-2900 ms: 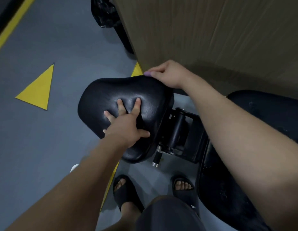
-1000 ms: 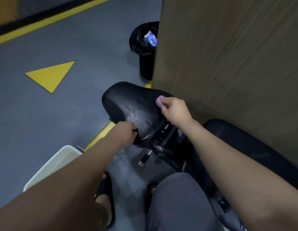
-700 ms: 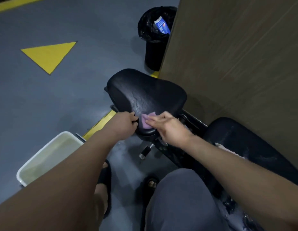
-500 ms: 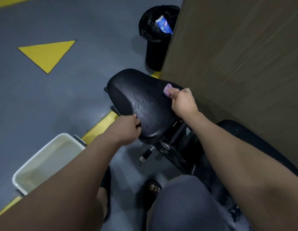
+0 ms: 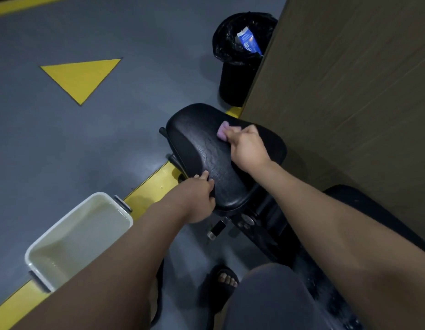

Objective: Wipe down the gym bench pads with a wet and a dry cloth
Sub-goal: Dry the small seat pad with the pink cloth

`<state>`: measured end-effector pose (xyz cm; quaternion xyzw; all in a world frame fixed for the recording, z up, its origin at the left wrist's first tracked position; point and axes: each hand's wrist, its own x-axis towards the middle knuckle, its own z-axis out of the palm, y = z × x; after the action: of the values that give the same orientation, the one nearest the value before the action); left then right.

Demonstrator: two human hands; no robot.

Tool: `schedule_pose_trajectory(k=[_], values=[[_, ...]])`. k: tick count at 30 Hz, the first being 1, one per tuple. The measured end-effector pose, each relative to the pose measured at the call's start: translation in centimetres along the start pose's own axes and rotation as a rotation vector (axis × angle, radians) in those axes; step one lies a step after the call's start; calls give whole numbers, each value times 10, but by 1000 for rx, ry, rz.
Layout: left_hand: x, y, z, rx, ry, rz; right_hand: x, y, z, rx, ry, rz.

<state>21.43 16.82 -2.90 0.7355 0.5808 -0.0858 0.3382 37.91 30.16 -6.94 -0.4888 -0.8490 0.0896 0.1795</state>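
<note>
Presently the work is judged to be in its wet-wipe phase. At far left a white basin (image 5: 63, 220) holding water stands on the grey floor (image 5: 52, 144). At centre, the black seat pad (image 5: 197, 141) shows a glistening, streaked film over its near half, which suggests that the wet pass has already covered much of its top. The purple cloth (image 5: 222, 132) lies on the far part of this pad, close to its back edge. To the right, the long back pad (image 5: 363, 206) is largely hidden behind the forearm. Pale specks show along its lower part, but whether it has been wiped cannot be told. No second cloth is in view, so the dry wipe of both pads is judged to be outstanding.

Pose, left to right: the left hand (image 5: 197, 198) grips the near left rim of the seat pad, fingers curled round the edge, apparently steadying it. The right hand (image 5: 246, 148) reaches across the pad, knuckles up, its fingers bunched on the purple cloth and pressing it against the surface, near the wooden panel (image 5: 349, 91).
</note>
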Motion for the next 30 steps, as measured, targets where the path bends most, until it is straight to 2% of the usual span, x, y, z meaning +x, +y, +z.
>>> schedule_pose_trajectory(k=[4,6,10,12,14,17,19,23,25,30], values=[[-1,-10,-2,-34,-5,30,-61,-37,-13,91,-105,-218],[-4,-11,-4,-41,-13,40,-50,-33,-14,0,-184,-202],[-12,-10,-6,-52,-28,38,18,-18,17,-4,-183,-204],[-15,-11,-7,-58,-26,37,26,-26,18,-26,-174,-110],[-17,-14,-8,-64,-11,28,-2,-43,6,-18,-204,-55],[-15,-24,-7,-90,40,-13,-54,-42,-13,47,-265,-201],[-16,-29,-7,-91,56,-86,-56,-36,-16,37,-257,-287],[-22,-30,-13,-92,99,-202,0,-37,6,8,-202,-24],[-25,-24,-16,-92,112,-212,-9,-40,13,-26,-190,-136],[-21,-20,-18,-151,213,-188,-113,-59,-28,66,-261,-187]])
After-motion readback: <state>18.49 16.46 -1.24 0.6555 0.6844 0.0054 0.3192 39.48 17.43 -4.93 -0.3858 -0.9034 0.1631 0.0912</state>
